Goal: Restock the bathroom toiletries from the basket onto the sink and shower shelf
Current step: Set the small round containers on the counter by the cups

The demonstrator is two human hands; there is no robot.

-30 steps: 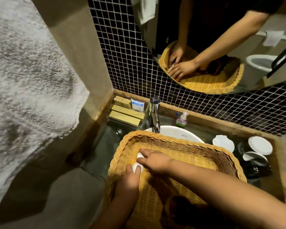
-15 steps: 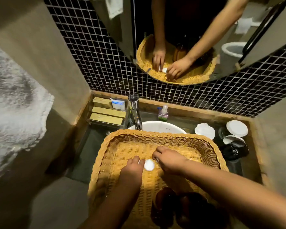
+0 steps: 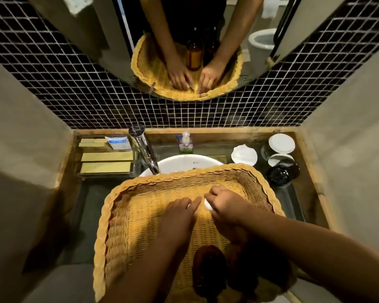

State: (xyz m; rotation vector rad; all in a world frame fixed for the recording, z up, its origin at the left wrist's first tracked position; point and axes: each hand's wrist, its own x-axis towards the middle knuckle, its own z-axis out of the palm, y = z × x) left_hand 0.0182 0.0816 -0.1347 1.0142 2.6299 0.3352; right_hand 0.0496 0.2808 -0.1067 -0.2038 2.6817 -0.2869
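A wicker basket [image 3: 109,215] rests across the sink counter, over the front of the white basin [image 3: 184,162]. Both hands are inside it, near its middle. My right hand [image 3: 228,208] pinches a small white round item [image 3: 207,204] at its fingertips. My left hand [image 3: 177,215] lies flat on the basket floor, its fingers pointing at that item. A white sliver shows under its fingers, and I cannot tell whether they grip it. Dark brown bottles [image 3: 208,272] stand in the near end of the basket, below my right forearm.
Behind the basket are a chrome tap [image 3: 143,147] and a small pump bottle [image 3: 186,143]. A clear tray of beige boxes [image 3: 106,162] sits at the left. White-lidded cups [image 3: 281,143] and a black jar [image 3: 280,173] stand at the right. A mirror [image 3: 96,29] hangs above.
The view has swung to face the sink squarely. Both hands moved from the basket's left side to its middle. The white round item, between the hands before, now sits at my right fingertips.
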